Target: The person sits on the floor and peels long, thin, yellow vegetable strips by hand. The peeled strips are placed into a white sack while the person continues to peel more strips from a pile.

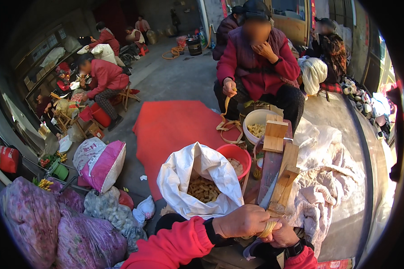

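My left hand [240,220] and my right hand [284,233] meet at the lower right, both gripping a small coil of pale yellow strip [268,229]. The strip looks wound around fingers, though just which ones is hidden. Just beyond my hands a wooden block fixture [282,188] sits on a narrow bench [266,176]. To its left stands an open white woven sack [175,180] holding many small yellowish-brown pieces [203,189]. Behind the sack is a red plastic basin [246,158] with pale contents.
Opposite me a seated person [257,64] holds a long yellowish strip [227,104]. A white bucket [252,119] of yellow pieces stands by the bench. A red mat [175,127] covers the floor. Purple-wrapped bundles [30,215] lie at left, a quilted cloth [320,198] at right.
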